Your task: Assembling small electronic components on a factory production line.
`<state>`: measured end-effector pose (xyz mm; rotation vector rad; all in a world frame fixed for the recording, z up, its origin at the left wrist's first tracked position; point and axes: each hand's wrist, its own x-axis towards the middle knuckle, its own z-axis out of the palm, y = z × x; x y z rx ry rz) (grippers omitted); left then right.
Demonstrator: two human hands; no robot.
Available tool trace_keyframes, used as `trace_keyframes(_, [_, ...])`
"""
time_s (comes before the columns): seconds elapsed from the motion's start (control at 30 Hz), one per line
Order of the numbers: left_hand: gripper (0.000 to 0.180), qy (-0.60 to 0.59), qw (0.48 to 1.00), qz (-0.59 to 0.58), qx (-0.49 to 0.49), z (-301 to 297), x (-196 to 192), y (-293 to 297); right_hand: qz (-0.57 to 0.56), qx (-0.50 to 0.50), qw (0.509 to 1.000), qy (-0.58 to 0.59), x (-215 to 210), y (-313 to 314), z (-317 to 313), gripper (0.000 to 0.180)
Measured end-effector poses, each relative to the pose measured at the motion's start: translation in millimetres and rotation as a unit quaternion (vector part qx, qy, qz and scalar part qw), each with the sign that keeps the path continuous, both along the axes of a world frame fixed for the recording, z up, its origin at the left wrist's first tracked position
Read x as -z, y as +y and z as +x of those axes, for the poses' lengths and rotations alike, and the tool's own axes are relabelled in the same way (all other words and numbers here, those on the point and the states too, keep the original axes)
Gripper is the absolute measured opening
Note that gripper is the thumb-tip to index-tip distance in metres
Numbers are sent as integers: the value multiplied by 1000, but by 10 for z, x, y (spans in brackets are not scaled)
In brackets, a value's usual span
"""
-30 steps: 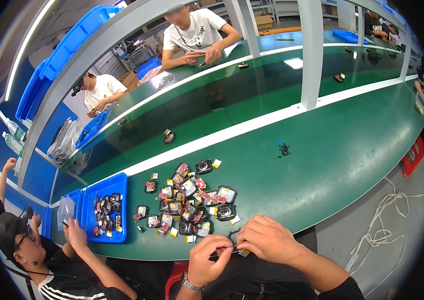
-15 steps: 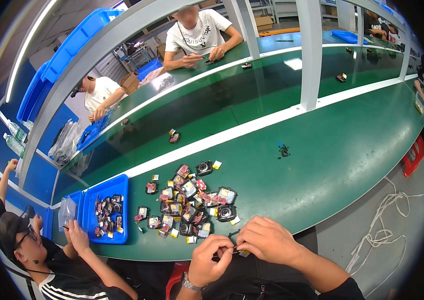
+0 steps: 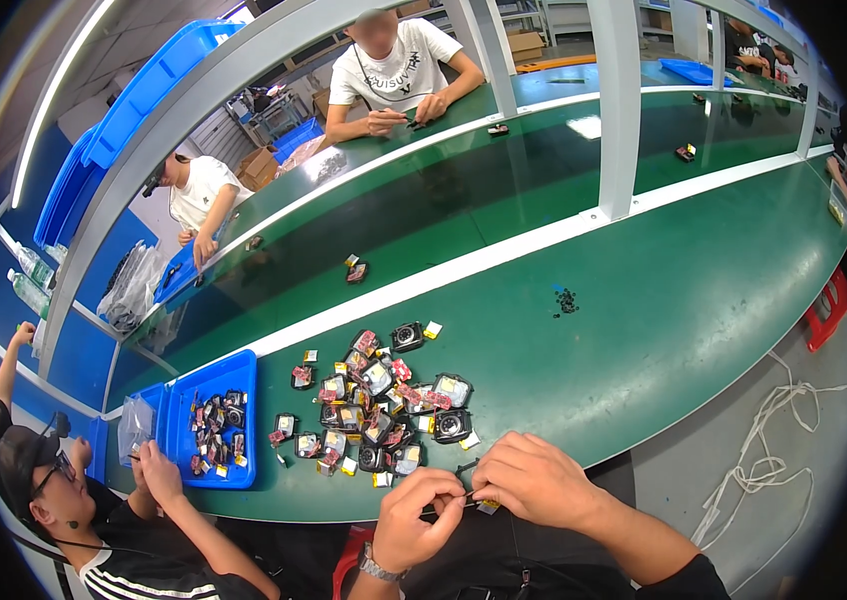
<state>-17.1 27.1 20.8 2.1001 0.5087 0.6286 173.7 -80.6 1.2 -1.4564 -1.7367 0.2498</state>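
Observation:
At the table's near edge my left hand (image 3: pixel 422 520) and my right hand (image 3: pixel 532 484) meet fingertip to fingertip, both closed in a pinch. Between them is a small black part (image 3: pixel 471 493), mostly hidden by the fingers, so its exact kind does not show. A black piece sticks up just beyond the fingertips, and a yellow-and-white tab shows under the right hand. Left of and beyond my hands lies a pile of small black electronic housings (image 3: pixel 377 428), with round openings, red circuit boards and yellow-and-white tabs.
A blue tray (image 3: pixel 249 440) of similar units stands left on the green table (image 3: pixel 644 330). Small black pieces (image 3: pixel 567 300) lie farther right. Beyond a white rail (image 3: pixel 424 275), a green belt (image 3: pixel 484 220) carries a few units. A co-worker (image 3: pixel 134 520) sits close on my left; others work across.
My hands stay almost still, pinching the same part. Units on the belt have shifted slightly right. The far-left co-worker across the belt has reached a hand toward the belt's edge.

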Motion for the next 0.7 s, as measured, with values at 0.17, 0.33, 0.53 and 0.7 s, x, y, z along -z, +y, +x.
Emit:
trace_keyframes(0.17, [14,2,1000,-5,26,56,-55,21,-1,2,1000,-3,-6,-20,10,17])
trace_keyframes(0.33, [13,74,994,48,57,44,-74,84,-7,-11,1000,-4,18,20,-10,16])
trace_keyframes(0.53, [14,63,993,62,78,90,-31,85,-1,-10,1000,-1,18,-40,17,17])
trace_keyframes(0.7, [15,49,997,26,47,40,-58,68,6,-10,1000,5,27,-10,1,17])
